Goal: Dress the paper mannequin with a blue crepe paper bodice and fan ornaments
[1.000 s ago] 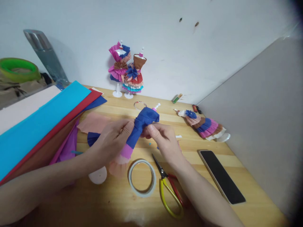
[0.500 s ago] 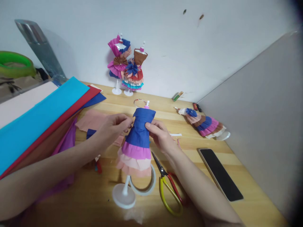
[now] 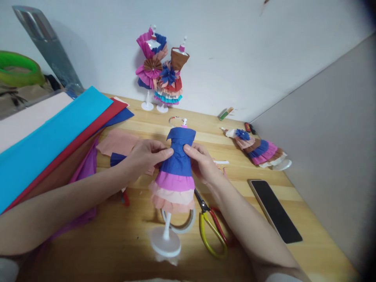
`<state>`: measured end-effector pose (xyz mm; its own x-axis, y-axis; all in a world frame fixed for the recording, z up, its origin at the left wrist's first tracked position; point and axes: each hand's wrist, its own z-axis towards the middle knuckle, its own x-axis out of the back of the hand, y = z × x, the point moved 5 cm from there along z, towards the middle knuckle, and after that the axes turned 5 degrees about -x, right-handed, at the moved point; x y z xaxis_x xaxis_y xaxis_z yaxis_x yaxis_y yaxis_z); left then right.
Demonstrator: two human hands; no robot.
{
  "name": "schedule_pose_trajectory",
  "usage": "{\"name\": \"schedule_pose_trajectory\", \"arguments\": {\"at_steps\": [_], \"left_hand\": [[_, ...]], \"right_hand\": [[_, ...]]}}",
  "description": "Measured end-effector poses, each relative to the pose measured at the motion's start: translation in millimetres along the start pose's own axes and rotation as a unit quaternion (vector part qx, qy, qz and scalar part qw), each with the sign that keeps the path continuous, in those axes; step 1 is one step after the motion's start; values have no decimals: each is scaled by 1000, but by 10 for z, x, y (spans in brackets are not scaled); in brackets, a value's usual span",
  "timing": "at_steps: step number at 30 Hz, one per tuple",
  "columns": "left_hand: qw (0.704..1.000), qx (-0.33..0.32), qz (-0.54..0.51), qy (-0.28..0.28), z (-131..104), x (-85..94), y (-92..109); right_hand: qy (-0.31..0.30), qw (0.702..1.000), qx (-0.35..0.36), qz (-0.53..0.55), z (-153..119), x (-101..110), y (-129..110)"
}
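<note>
two bare hands hold a small layered dress (image 3: 177, 166) on a white stand (image 3: 166, 241), upright with a slight tilt, in the middle of the view over a wooden table (image 3: 111, 244). the left hand (image 3: 148, 154) is partly closed, its thumb pressed on the blue waist and its fingers curled at the side edge. the right hand (image 3: 202, 160) is closed in much the same way on the opposite edge, thumb in front, most fingers hidden. below the blue come purple, pale pink and peach ruffles. whether the stand's round base touches the table is hard to tell. a roll of tape (image 3: 188, 226) lies partly hidden behind the skirt, with scissors (image 3: 203, 205) just beside it. a phone (image 3: 276, 211) lies further right; coloured sheets (image 3: 58, 139) are stacked at left.
</note>
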<state>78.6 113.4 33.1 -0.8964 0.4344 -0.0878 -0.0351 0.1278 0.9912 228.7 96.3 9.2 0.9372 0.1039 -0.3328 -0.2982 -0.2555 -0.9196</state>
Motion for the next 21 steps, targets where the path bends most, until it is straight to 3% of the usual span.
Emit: {"name": "schedule_pose_trajectory", "arguments": {"at_steps": [3, 6, 10, 15, 21], "left_hand": [[998, 61, -9, -29, -2, 2, 7], [994, 90, 47, -29, 7, 36, 17], [984, 87, 109, -107, 5, -20, 6], [985, 108, 51, -121, -18, -7, -5], [975, 73, -15, -209, -75, -119, -45]], "right_hand": [[26, 999, -17, 45, 20, 58, 35], [48, 996, -20, 77, 37, 108, 52], [40, 996, -6, 80, 46, 109, 42], [32, 996, 31, 83, 25, 144, -1], [-32, 992, 109, 58, 1, 177, -23]]}}
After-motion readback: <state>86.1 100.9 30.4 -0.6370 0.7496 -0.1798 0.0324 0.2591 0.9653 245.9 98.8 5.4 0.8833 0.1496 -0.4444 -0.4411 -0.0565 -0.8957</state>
